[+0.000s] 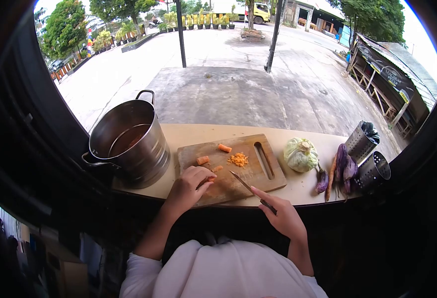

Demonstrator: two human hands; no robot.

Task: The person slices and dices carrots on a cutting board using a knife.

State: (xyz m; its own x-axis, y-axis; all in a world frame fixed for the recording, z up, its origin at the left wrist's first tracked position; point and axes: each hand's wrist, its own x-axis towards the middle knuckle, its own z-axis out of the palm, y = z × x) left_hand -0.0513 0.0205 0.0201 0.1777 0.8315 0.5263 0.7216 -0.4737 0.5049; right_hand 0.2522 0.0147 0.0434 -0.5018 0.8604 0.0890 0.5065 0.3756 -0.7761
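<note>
My left hand (191, 185) is curled low over the left part of a wooden cutting board (192, 152), its fingers closed on a carrot piece (212, 179) that they mostly cover. In my right hand (284, 214) is a knife (241, 180), gripped by its handle. The blade points up and left over the board, a little apart from my left fingers. Beyond them lie a small heap of chopped carrot (238, 159) and two carrot chunks, one at the back (225, 148) and one on the left (203, 160).
A large steel pot (151, 149) with reddish contents stands left of the board. To the right are a cabbage (301, 155), purple eggplants (350, 169), a whole carrot (331, 176) and two perforated steel holders (361, 141). The counter (193, 130) faces a paved yard.
</note>
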